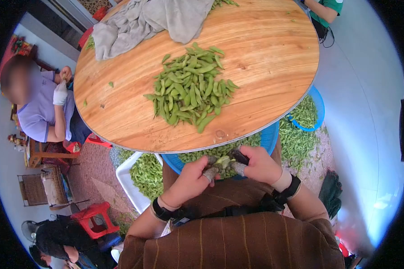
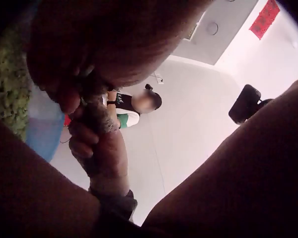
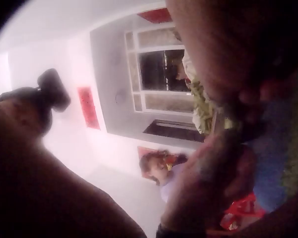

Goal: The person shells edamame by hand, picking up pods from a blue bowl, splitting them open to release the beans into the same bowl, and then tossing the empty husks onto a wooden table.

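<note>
In the head view my left hand (image 1: 188,180) and right hand (image 1: 261,167) meet close together over a blue basin (image 1: 271,138). Both pinch a green soybean pod (image 1: 223,161) between fingers and thumbs. Greyish wraps cover several fingertips, and a dark cover sits on one right fingertip. Shelled green beans (image 1: 193,156) fill the basin below, partly hidden by the hands and the tabletop. The left wrist view shows the left hand (image 2: 114,44) dark and near; in the right wrist view the right hand (image 3: 218,44) is equally shadowed, and the pod is hard to make out.
A pile of pods (image 1: 188,85) lies on the round wooden table (image 1: 265,58), with a grey cloth (image 1: 152,27) behind. Empty-looking green pods heap in a white tray (image 1: 123,172) and on the floor (image 1: 298,145). Another person (image 1: 45,103) sits at left, near a red stool (image 1: 94,219).
</note>
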